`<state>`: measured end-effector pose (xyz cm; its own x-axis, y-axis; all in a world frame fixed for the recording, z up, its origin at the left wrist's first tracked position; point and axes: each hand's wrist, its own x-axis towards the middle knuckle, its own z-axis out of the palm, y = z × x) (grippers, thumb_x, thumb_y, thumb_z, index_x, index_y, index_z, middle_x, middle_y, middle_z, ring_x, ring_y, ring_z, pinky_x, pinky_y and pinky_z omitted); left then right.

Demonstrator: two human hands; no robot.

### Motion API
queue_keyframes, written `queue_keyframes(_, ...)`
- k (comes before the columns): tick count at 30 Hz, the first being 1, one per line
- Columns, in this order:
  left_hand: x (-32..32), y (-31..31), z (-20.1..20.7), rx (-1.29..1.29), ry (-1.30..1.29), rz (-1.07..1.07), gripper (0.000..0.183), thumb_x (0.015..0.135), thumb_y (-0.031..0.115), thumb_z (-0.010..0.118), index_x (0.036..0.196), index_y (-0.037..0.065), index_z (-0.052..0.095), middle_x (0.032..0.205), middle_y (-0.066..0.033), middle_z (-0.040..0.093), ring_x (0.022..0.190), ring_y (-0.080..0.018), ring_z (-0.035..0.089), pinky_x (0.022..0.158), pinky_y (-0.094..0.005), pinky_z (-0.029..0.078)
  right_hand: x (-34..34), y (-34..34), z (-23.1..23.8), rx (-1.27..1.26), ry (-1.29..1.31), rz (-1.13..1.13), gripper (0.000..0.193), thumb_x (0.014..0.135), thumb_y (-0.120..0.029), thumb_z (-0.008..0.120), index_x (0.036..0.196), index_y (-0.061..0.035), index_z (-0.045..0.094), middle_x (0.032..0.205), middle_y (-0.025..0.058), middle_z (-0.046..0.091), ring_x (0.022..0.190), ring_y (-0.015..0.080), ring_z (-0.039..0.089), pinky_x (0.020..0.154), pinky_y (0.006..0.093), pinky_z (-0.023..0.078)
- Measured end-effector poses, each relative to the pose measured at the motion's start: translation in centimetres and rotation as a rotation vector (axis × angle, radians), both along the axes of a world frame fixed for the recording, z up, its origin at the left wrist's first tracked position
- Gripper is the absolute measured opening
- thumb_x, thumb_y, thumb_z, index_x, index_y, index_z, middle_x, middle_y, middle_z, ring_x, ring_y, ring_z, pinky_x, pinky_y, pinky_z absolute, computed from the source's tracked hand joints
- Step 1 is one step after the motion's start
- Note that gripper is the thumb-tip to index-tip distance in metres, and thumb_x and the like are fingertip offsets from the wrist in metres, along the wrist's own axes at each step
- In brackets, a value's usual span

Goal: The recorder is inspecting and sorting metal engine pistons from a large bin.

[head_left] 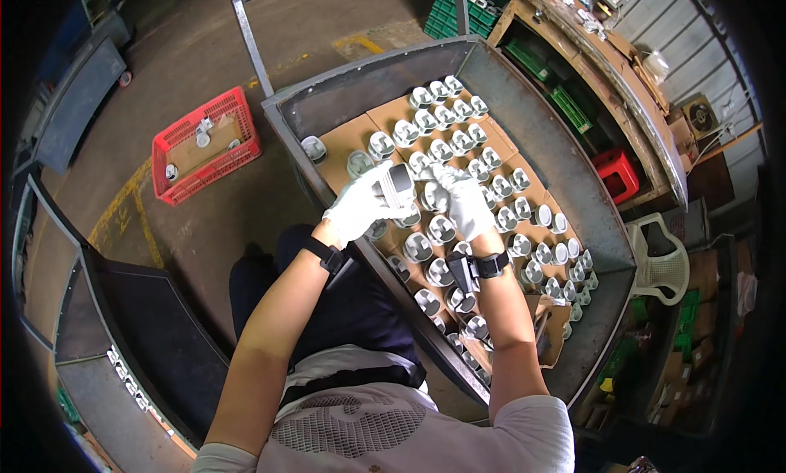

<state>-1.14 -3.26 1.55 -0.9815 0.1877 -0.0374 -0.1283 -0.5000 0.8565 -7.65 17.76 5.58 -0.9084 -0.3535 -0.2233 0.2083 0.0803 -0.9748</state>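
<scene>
My left hand (360, 204), in a white glove, is closed around a silvery metal piston (399, 181) with grooves around its end, held tilted above the cart. Close to it on the right is my right hand (461, 201), also gloved. Its fingers are curled together beside the held piston, and what they pinch, if anything, is hidden. Under both hands, many similar pistons (440, 229) stand in rows on brown cardboard (512, 158) inside a deep metal cart (368, 67). One piston (313, 149) stands apart in the cart's far left corner.
A red plastic crate (205, 145) with a few metal parts sits on the floor at left. Green crates (442, 14) are stacked beyond the cart. A workbench (606, 72) runs along the right, with a red stool (614, 174) and a pale plastic chair (661, 260) nearby.
</scene>
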Motion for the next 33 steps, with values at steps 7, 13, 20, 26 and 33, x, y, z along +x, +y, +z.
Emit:
queue_keyframes(7, 0.2, 0.1, 2.5, -0.228, 0.155, 0.114, 0.027, 0.082, 0.003, 0.075, 0.108, 0.0, 0.068, 0.101, -0.0047, 0.071, 0.091, -0.0128, 0.067, 0.083, -0.0269, 0.054, 0.7, 1.7, -1.2, -0.13, -0.057, -0.122, 0.02, 0.1, -0.016, 0.054, 0.108, -0.0035, 0.067, 0.089, -0.0004, 0.067, 0.067, 0.0055, 0.055, 0.053, 0.0191, 0.041)
queue_keyframes(13, 0.0, -0.4, 0.8, -0.049, 0.046, 0.126, 0.04, 0.078, 0.0, 0.076, 0.117, -0.001, 0.064, 0.107, -0.0068, 0.071, 0.095, -0.0129, 0.067, 0.086, -0.0276, 0.054, 1.4, 1.1, -1.2, -0.059, 0.002, -0.073, 0.022, 0.1, -0.019, 0.055, 0.105, -0.0039, 0.07, 0.077, -0.0022, 0.065, 0.057, 0.004, 0.05, 0.047, 0.0196, 0.036)
queue_keyframes(20, 0.1, -0.2, 2.5, -0.384, 0.216, 0.174, 0.047, 0.076, 0.0, 0.078, 0.121, -0.003, 0.062, 0.109, -0.0083, 0.071, 0.098, -0.0132, 0.067, 0.089, -0.0279, 0.053, 1.5, 0.8, -0.8, -0.04, 0.058, -0.012, 0.024, 0.099, -0.022, 0.057, 0.106, -0.003, 0.07, 0.078, -0.0017, 0.064, 0.057, 0.0033, 0.049, 0.047, 0.0191, 0.036)
queue_keyframes(26, 0.2, 1.5, 3.9, -0.476, 0.185, 0.025, 0.059, 0.076, 0.007, 0.079, 0.13, -0.002, 0.056, 0.123, -0.0102, 0.064, 0.111, -0.0151, 0.061, 0.097, -0.0281, 0.048, 0.0, 0.6, -5.7, 0.256, 0.326, 0.222, 0.03, 0.094, -0.018, 0.062, 0.115, 0.003, 0.065, 0.087, 0.001, 0.067, 0.072, 0.0073, 0.057, 0.062, 0.0256, 0.047)
queue_keyframes(33, -2.2, -4.4, 1.8, 0.037, 0.256, 0.499, 0.044, 0.099, 0.015, 0.055, 0.139, 0.0, 0.048, 0.134, -0.0109, 0.058, 0.115, -0.018, 0.061, 0.097, -0.0301, 0.05, -3.0, -0.6, -4.1, 0.102, 0.141, 0.205, 0.027, 0.093, -0.014, 0.063, 0.113, 0.0028, 0.067, 0.099, 0.0056, 0.071, 0.088, 0.0103, 0.063, 0.073, 0.0235, 0.051)
